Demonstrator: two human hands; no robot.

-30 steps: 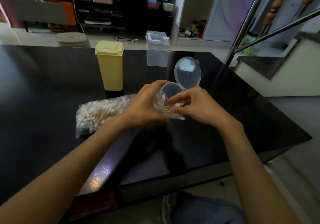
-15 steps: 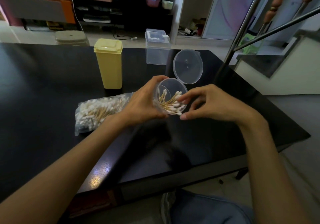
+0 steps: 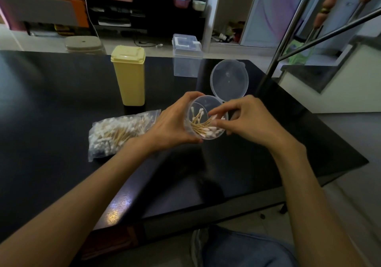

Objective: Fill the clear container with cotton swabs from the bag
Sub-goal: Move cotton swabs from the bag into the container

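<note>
My left hand [image 3: 172, 125] grips a round clear container [image 3: 203, 103], tilted toward me above the black table [image 3: 51, 93]. Its hinged lid [image 3: 228, 80] stands open behind it. Several cotton swabs [image 3: 203, 125] with wooden sticks lie inside. My right hand [image 3: 250, 122] is at the container's mouth, its thumb and forefinger reaching in and touching the swabs. A clear plastic bag of cotton swabs [image 3: 117, 132] lies on the table just left of my left wrist.
A tall yellow lidded box [image 3: 128, 75] stands behind the bag. A clear rectangular box [image 3: 186, 57] sits at the table's far edge. A metal stair railing [image 3: 288, 37] rises at the right. My knee shows below the table's near edge.
My right hand drew back from the container half a second ago, then returned with fingertips in its mouth. The swabs have settled deeper inside. The left hand keeps its hold.
</note>
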